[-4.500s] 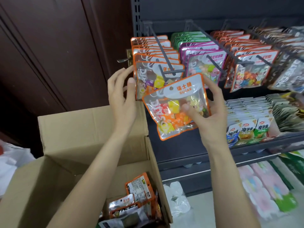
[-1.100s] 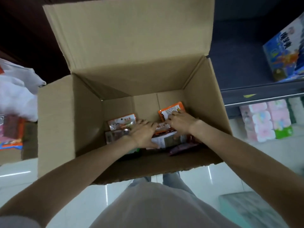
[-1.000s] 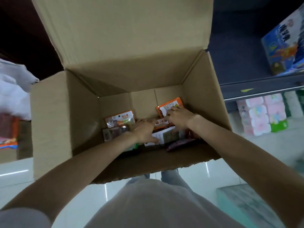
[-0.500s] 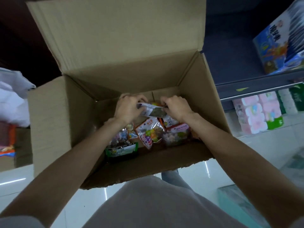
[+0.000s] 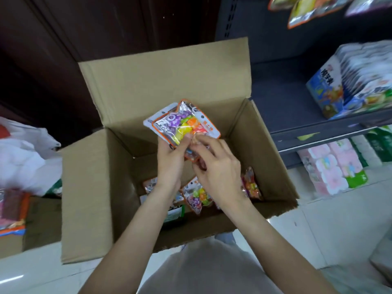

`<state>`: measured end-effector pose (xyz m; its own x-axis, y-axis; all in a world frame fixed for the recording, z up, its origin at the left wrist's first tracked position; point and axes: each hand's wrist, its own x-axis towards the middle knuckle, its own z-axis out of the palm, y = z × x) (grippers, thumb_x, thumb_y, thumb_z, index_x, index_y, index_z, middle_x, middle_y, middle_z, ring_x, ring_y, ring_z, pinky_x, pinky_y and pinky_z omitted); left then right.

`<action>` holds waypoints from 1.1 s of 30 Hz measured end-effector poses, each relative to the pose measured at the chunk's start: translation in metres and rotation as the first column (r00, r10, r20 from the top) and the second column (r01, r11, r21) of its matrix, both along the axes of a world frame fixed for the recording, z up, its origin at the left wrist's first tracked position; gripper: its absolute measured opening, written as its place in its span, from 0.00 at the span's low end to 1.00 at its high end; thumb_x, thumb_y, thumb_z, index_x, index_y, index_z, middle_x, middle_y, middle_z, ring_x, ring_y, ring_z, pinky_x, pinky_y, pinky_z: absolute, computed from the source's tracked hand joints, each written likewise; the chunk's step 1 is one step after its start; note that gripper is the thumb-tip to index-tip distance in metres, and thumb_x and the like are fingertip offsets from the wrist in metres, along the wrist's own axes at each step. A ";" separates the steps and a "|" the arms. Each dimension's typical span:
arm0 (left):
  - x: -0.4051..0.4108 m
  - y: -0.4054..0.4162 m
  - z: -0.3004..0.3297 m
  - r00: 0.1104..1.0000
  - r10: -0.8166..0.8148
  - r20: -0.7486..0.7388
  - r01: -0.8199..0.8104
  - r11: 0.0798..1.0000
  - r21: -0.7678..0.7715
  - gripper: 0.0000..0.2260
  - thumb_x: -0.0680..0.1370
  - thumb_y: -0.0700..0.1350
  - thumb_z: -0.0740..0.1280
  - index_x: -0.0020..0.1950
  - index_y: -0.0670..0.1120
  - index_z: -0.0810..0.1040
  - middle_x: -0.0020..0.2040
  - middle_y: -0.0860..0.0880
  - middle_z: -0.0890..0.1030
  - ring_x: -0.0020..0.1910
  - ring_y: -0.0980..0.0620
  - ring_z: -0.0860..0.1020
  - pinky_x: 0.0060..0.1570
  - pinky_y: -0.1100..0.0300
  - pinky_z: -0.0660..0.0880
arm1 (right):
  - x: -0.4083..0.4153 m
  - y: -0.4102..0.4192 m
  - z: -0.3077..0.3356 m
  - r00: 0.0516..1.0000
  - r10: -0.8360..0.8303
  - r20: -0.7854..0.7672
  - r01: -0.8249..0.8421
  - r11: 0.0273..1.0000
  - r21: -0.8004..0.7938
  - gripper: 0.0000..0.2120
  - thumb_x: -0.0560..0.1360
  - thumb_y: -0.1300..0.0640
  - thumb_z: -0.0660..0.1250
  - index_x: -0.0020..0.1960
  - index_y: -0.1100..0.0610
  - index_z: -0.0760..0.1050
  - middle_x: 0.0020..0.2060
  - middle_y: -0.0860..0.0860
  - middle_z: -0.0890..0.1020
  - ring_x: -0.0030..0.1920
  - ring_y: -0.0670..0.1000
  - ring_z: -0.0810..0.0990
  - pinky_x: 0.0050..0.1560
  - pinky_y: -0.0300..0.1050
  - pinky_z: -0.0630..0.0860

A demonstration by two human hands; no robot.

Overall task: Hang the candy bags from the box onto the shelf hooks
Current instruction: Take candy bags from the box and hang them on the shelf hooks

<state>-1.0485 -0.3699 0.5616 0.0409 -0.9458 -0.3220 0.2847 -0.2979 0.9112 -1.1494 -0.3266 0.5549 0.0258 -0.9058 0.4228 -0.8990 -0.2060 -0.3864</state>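
Observation:
An open cardboard box (image 5: 89,187) stands on the floor in front of me. Above its opening my left hand (image 5: 169,162) grips a small stack of orange-edged clear candy bags (image 5: 184,124) filled with coloured sweets. My right hand (image 5: 216,166) pinches the lower edge of the same stack from the right. Several more candy bags (image 5: 197,197) lie on the bottom of the box, partly hidden by my forearms. A few hanging bags (image 5: 305,11) show at the top right on the dark shelf unit.
The dark shelf (image 5: 318,130) on the right carries boxed snack packs (image 5: 326,92). Pink tissue packs (image 5: 331,168) sit beneath it on the floor. A white plastic bag (image 5: 23,158) and another carton with packets (image 5: 12,211) lie at the left. A dark wooden door is behind the box.
Both hands have lifted a stack of candy bags from the bottom of the box to above its opening. My view has tilted up, showing more of the shelf.

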 end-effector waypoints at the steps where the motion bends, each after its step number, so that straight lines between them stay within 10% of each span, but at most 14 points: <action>1: 0.005 0.000 0.000 1.000 0.015 0.012 -0.014 0.999 -0.032 0.16 0.78 0.35 0.66 0.65 0.42 0.70 0.58 0.41 0.80 0.56 0.45 0.80 0.60 0.46 0.76 | 0.002 0.002 0.000 0.999 0.034 -0.011 -0.034 0.999 0.013 0.16 0.71 0.53 0.64 0.56 0.55 0.80 0.58 0.52 0.80 0.56 0.55 0.77 0.49 0.49 0.77; 6: 0.025 0.001 0.011 0.993 -0.038 0.110 0.061 0.974 -0.219 0.22 0.77 0.32 0.67 0.66 0.47 0.64 0.58 0.51 0.78 0.56 0.57 0.79 0.54 0.61 0.76 | -0.006 0.008 0.017 0.951 -0.050 0.305 0.047 0.999 0.016 0.18 0.75 0.43 0.65 0.59 0.53 0.79 0.58 0.50 0.76 0.57 0.51 0.74 0.56 0.46 0.71; 10: 0.033 0.007 0.017 0.975 -0.129 0.183 0.177 0.943 -0.280 0.25 0.75 0.36 0.70 0.65 0.50 0.62 0.59 0.53 0.76 0.59 0.58 0.78 0.56 0.61 0.76 | -0.024 0.002 0.039 0.738 -0.232 0.633 0.043 0.953 0.299 0.22 0.76 0.45 0.68 0.66 0.52 0.71 0.60 0.45 0.76 0.59 0.42 0.76 0.53 0.30 0.72; 18: 0.017 0.020 0.043 0.962 -0.122 0.244 0.203 0.919 -0.337 0.28 0.71 0.35 0.73 0.62 0.52 0.62 0.54 0.58 0.78 0.52 0.61 0.80 0.47 0.66 0.78 | -0.041 0.014 0.050 0.328 -0.225 0.918 -0.010 0.970 0.241 0.06 0.76 0.59 0.69 0.45 0.61 0.76 0.42 0.55 0.84 0.43 0.49 0.82 0.43 0.46 0.79; 22: 0.000 0.018 0.058 0.937 -0.076 0.342 0.215 0.895 -0.391 0.32 0.71 0.37 0.74 0.69 0.48 0.60 0.58 0.56 0.78 0.56 0.60 0.79 0.52 0.63 0.78 | -0.065 0.012 0.060 0.366 -0.172 0.915 0.101 0.984 0.144 0.04 0.78 0.57 0.66 0.47 0.58 0.74 0.41 0.46 0.83 0.44 0.47 0.83 0.42 0.42 0.80; 27: -0.023 0.000 0.084 0.806 0.000 0.592 0.321 0.839 -0.438 0.34 0.72 0.44 0.75 0.71 0.60 0.61 0.55 0.63 0.79 0.53 0.59 0.80 0.56 0.50 0.77 | -0.119 0.004 0.091 0.650 -0.039 0.759 0.142 0.987 -0.071 0.04 0.79 0.56 0.65 0.48 0.48 0.75 0.39 0.41 0.82 0.41 0.45 0.81 0.40 0.49 0.80; 33: -0.053 -0.024 0.128 0.650 0.135 0.748 0.439 0.737 -0.515 0.32 0.75 0.39 0.71 0.74 0.54 0.62 0.53 0.62 0.77 0.50 0.58 0.78 0.40 0.80 0.67 | -0.179 -0.017 0.152 0.779 0.142 0.611 0.040 0.961 -0.275 0.09 0.78 0.60 0.68 0.50 0.46 0.74 0.41 0.33 0.80 0.41 0.36 0.78 0.39 0.31 0.71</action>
<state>-1.1019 -0.3943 0.6901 -0.1884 -0.9045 0.3825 -0.5108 0.4229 0.7485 -1.3281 -0.3433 0.7068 -0.2812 -0.7656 0.5786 -0.4664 -0.4179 -0.7797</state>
